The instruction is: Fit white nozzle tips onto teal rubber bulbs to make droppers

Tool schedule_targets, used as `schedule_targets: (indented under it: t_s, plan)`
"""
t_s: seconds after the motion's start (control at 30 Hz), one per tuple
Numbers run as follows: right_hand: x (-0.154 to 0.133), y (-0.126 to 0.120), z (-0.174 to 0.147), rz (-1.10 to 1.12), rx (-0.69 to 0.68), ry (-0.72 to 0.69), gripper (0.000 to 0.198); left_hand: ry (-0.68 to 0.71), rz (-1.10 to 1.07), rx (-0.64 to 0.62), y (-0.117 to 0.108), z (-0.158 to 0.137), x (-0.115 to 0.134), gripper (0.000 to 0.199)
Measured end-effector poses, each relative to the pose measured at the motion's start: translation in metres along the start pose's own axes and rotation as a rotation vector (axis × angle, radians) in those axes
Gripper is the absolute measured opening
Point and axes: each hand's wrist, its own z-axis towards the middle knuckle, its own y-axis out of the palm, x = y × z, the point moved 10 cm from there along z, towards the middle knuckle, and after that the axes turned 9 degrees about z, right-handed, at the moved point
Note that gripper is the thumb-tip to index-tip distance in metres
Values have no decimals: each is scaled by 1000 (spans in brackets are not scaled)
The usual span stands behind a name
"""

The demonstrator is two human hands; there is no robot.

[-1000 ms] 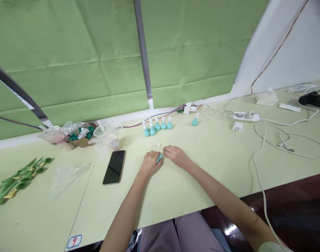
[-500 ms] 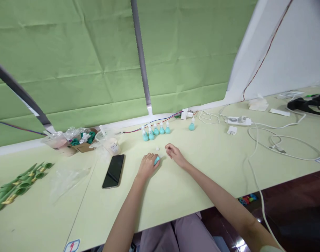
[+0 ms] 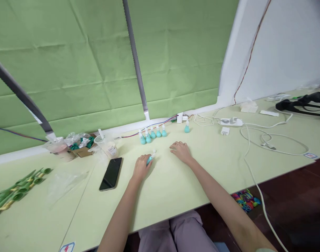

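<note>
My left hand (image 3: pixel 142 167) rests on the table, its fingers wrapped around a small teal dropper bottle (image 3: pixel 149 160). The bottle's white tip points away from me, and most of its body is hidden by the fingers. Just past the tip is a small white cap (image 3: pixel 154 151); whether the two touch, I cannot tell. To the right, my right hand (image 3: pixel 183 152) is palm down over the table, fingers stretched out and holding nothing. Behind the hands, several matching teal bottles (image 3: pixel 153 134) with white tops stand upright in a group, and one more teal bottle (image 3: pixel 186 128) stands apart on the right.
A black phone (image 3: pixel 111 174) lies left of my left hand. Further left are a drink cup (image 3: pixel 108 147), a cardboard box (image 3: pixel 83 151), a plastic bag (image 3: pixel 66 183) and green artificial stems (image 3: pixel 20 189). A power strip (image 3: pixel 230 121), a charger (image 3: pixel 225 131) and white cables spread over the right side.
My right hand has moved slightly right, and its curled fingers have straightened. The bottle in my left hand now has its tip close to the white cap. The view has shifted a little.
</note>
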Motion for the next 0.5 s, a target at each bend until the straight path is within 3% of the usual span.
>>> schedule_targets:
  t_s: [0.1, 0.2, 0.27, 0.5]
  plan:
    - [-25, -3, 0, 210, -17, -70, 25, 8, -31, -8, -2, -2, 7, 31]
    - [-67, 18, -5, 533, -222, -206, 31, 34, -89, 1, -4, -2, 15, 31]
    - [-85, 25, -8, 634, -253, -257, 27, 64, -127, -3, -4, -2, 21, 30]
    - [-106, 11, -17, 498, -59, -474, 22, -5, -63, 40, -1, 6, 24, 26]
